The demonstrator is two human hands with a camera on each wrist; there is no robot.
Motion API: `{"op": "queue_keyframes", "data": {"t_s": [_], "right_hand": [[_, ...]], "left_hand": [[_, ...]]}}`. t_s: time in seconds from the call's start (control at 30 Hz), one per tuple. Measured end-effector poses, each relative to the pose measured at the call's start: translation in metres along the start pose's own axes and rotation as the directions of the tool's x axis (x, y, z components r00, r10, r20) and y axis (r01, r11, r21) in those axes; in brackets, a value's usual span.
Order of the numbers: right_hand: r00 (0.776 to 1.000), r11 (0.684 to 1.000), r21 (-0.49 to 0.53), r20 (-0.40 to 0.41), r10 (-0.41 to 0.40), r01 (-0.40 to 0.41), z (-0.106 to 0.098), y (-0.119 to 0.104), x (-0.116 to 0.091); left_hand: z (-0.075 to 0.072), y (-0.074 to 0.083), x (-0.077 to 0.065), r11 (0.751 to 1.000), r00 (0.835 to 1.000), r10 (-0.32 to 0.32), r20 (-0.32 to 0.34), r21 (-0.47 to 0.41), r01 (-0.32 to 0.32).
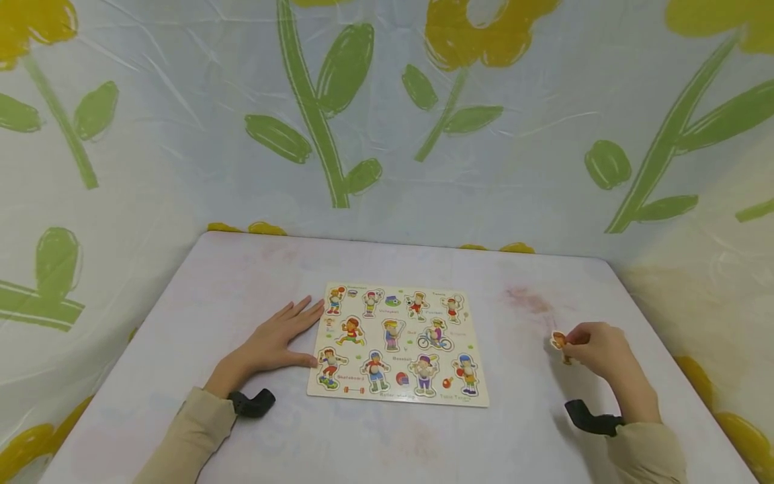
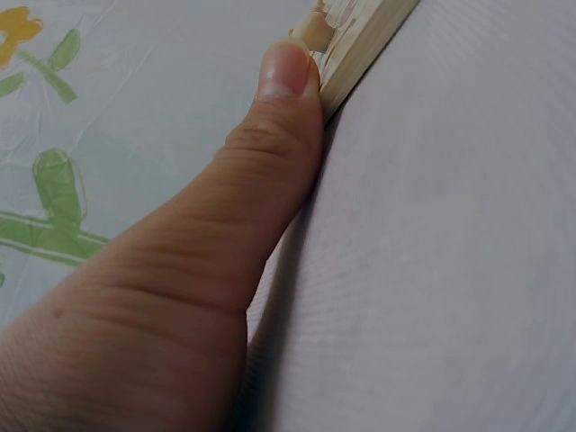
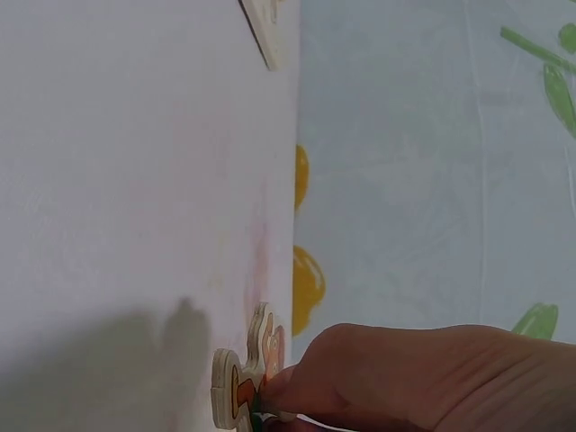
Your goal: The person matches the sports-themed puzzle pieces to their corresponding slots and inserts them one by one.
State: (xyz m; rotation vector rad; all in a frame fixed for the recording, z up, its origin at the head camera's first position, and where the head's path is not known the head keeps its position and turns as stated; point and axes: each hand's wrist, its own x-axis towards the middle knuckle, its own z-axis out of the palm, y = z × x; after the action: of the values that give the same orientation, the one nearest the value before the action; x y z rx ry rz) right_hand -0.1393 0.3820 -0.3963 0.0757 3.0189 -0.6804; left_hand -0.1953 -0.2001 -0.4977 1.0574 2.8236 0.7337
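Observation:
A wooden puzzle board (image 1: 396, 370) printed with cartoon children playing sports lies flat near the middle of the table. My left hand (image 1: 281, 339) is spread at the board's left side, its fingers straight and its thumb right at the edge. In the left wrist view the thumb (image 2: 286, 76) meets the board's pale wooden side (image 2: 360, 58). Well to the right of the board, my right hand (image 1: 598, 346) pinches a small wooden figure puzzle piece (image 1: 557, 341) between thumb and fingers. The right wrist view shows this puzzle piece (image 3: 234, 387) side on, its lower part hidden.
The table (image 1: 417, 444) has a pale cloth with faint pinkish marks. Around its back and sides hang sheets (image 1: 199, 168) printed with green stems and yellow flowers. A black strap end (image 1: 254, 403) sticks out at the left wrist, another black one (image 1: 589, 420) at the right.

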Motion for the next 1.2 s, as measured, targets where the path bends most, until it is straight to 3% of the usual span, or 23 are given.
{"op": "queue_keyframes", "data": {"t_s": [0.53,1.03,1.2], "right_hand": [[0.995,0.995,0.043,-0.015,-0.095,0.095,0.011,-0.054,0.027],[0.997,0.994,0.093,0.030,-0.068,0.065,0.029,-0.102,0.040],[0.994,0.991,0.087,0.024,-0.104,0.101,0.032,-0.118,0.046]], "left_hand": [[-0.001,-0.002,-0.001,1.000,0.999,0.023,-0.037,-0.001,-0.023],[0.001,-0.001,0.000,0.999,0.997,0.047,-0.053,-0.006,-0.047],[0.001,-0.001,0.000,1.000,0.999,0.026,-0.039,-0.013,-0.026]]}}
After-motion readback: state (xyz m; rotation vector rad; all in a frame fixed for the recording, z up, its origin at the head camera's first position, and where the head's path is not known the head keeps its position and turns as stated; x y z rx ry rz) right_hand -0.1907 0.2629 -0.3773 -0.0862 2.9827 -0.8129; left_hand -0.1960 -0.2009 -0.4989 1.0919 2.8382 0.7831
